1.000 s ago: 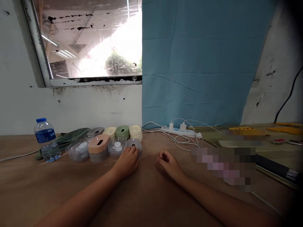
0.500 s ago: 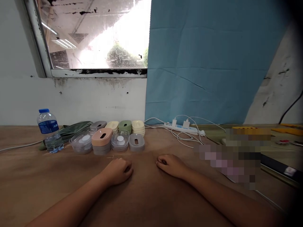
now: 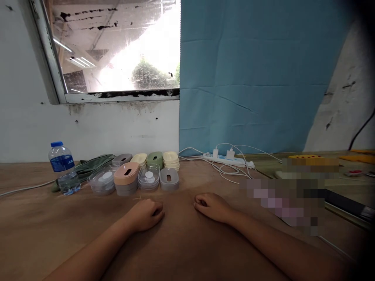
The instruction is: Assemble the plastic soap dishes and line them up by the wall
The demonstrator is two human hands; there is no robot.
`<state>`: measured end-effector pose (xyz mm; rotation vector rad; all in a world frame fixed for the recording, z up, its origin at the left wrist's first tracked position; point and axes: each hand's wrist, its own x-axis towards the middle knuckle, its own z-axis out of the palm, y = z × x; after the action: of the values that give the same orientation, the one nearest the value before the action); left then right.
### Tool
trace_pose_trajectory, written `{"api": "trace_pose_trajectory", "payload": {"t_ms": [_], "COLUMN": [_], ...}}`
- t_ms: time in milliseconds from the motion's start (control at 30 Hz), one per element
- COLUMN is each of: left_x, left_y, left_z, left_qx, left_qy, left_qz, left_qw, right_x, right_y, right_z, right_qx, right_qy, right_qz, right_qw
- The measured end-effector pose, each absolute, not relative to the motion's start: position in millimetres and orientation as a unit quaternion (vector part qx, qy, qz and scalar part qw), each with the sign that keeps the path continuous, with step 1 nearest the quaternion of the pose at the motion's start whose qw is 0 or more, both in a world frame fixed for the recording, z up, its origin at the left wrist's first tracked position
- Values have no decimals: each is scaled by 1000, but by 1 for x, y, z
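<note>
My left hand [image 3: 147, 214] rests on the brown tabletop [image 3: 181, 249], its fingers curled into a loose fist with nothing seen in it. Across from it lies my right hand [image 3: 212, 207], curled the same way, also with nothing visible inside. A gap of bare tabletop separates the two. Beyond the left hand stand small oval containers: a peach one [image 3: 126, 174] on a grey base, clear plastic ones [image 3: 149, 178] with white round stickers, and a grey one [image 3: 169, 179] with a slot. Behind them are a green container [image 3: 155, 159] and stacked cream ones [image 3: 171, 160].
A water bottle [image 3: 63, 168] with a blue cap stands at the left, beside a dark green cloth bag [image 3: 95, 166]. A white power strip [image 3: 227, 159] with plugs and loose cables lies along the back wall. Objects at the right are pixelated.
The view has tilted slightly, so the window and the containers sit a little lower. Both hands keep their place and curled shape on the table.
</note>
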<state>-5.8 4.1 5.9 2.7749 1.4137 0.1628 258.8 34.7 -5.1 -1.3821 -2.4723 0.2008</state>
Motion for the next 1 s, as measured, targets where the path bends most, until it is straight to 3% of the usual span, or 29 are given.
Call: {"api": "trace_pose_trajectory", "payload": {"t_ms": [1000], "left_x": [-6], "left_y": [4], "left_z": [5], "left_qx": [889], "left_qy": [455], "left_qz": [43], "left_qw": [24], "right_x": [259], "right_y": [34], "right_z": [-4], "right_qx": [-481], "right_qy": [-862], "right_qz": [70], "right_qw": [142]}}
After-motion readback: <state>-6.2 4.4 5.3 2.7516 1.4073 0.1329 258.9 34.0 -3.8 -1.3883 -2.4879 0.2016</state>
